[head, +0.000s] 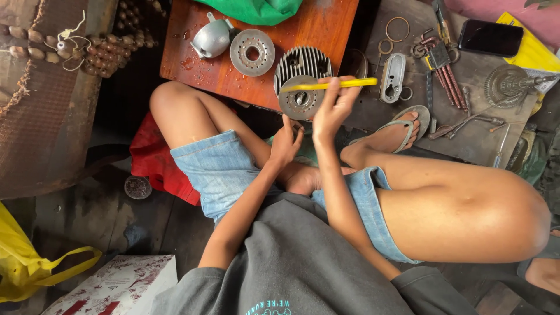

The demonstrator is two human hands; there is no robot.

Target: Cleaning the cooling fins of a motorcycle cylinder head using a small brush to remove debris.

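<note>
Person sits cross-legged, seen from above. Right hand (331, 111) pinches a yellow stick (328, 85), prob. a brush handle, held level across a round metal disc (298, 99). Left hand (286, 143) grips the disc's lower edge, fingers curled, holding it up over the lap, in front of a finned cylinder head (303, 63) on a red board (192, 64). Also on board: grey ring plate (252, 52) & silver cover (211, 38). Right of board: tools (446, 73), phone (490, 38).
</note>
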